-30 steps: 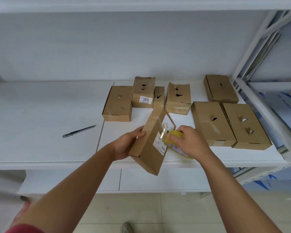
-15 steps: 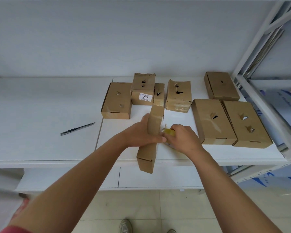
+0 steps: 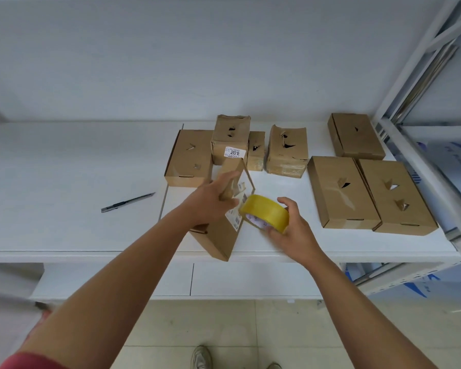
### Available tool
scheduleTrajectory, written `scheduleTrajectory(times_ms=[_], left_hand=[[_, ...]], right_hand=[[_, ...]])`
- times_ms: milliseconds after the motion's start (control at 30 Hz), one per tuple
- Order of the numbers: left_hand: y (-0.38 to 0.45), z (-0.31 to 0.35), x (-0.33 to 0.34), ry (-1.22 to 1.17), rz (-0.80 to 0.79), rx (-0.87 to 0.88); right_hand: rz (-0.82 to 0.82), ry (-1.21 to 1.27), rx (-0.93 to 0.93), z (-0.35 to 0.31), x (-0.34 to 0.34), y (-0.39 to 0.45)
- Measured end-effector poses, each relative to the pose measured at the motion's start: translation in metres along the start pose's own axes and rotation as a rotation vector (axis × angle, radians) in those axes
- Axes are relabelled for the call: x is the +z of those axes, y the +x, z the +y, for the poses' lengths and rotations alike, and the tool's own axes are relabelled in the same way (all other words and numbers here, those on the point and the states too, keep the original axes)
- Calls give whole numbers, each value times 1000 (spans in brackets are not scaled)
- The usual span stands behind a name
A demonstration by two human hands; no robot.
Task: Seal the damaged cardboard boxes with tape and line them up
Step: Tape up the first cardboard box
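A flat brown cardboard box (image 3: pixel 220 237) with a white label stands tilted on the front of the white shelf (image 3: pixel 64 230). My left hand (image 3: pixel 213 201) grips its upper part, fingers curled over the top edge. My right hand (image 3: pixel 288 225) holds a yellow roll of tape (image 3: pixel 266 211) just right of the box, and a clear strip runs from the roll onto the box's face. Several more torn boxes lie behind, among them one with a "201" label (image 3: pixel 230 139) and a flat one (image 3: pixel 189 158) left of it.
A utility knife (image 3: pixel 127 202) lies on the shelf to the left. Two flat boxes (image 3: pixel 341 193) (image 3: pixel 394 195) sit side by side at the right, another (image 3: pixel 355 135) behind them. A metal rack upright (image 3: pixel 421 166) borders the right side. A lower shelf and tiled floor lie below.
The box has been turned in my left hand so its labelled face shows again. My right hand has pulled the tape roll to the right, away from the box, into plain sight.
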State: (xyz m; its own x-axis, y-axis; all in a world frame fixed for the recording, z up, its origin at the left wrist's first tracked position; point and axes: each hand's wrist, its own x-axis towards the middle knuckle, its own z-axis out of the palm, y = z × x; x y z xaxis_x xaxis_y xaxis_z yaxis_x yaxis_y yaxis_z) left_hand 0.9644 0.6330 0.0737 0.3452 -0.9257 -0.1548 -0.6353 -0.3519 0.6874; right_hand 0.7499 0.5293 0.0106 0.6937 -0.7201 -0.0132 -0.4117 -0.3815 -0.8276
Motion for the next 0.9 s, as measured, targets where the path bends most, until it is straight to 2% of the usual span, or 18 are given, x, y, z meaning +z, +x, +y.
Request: scheduleTrajectory(times_ms=[67, 167, 233, 333, 400, 500, 700, 767, 833, 900], left_hand=[[1, -3, -3, -43, 15, -5], [-3, -10, -8, -465, -42, -103], [-8, -13, -12, -655, -83, -123], [-17, -23, -20, -881, -86, -143], [-21, -31, -28, -987, -70, -167], [-27, -40, -31, -1069, -80, -149], [-34, -47, -20, -1274, -181, -182], [-34, -45, -19, -1277, -215, -206], [-34, -40, -21, -1249, -182, -260], [-35, -32, -22, -1094, -159, -305]], right_hand=[[77, 116, 8, -5, -1, 1], [224, 187, -126, -16, -11, 3], [257, -3, -265, -23, -21, 4], [262, -417, -385, -32, -41, 6], [179, -602, -404, -31, -51, 4], [29, -642, -322, -28, -52, -2], [42, -539, -340, -38, -36, -7], [39, -523, -364, -42, -31, -9], [48, -524, -392, -44, -27, -10], [64, -528, -416, -46, -25, -11]])
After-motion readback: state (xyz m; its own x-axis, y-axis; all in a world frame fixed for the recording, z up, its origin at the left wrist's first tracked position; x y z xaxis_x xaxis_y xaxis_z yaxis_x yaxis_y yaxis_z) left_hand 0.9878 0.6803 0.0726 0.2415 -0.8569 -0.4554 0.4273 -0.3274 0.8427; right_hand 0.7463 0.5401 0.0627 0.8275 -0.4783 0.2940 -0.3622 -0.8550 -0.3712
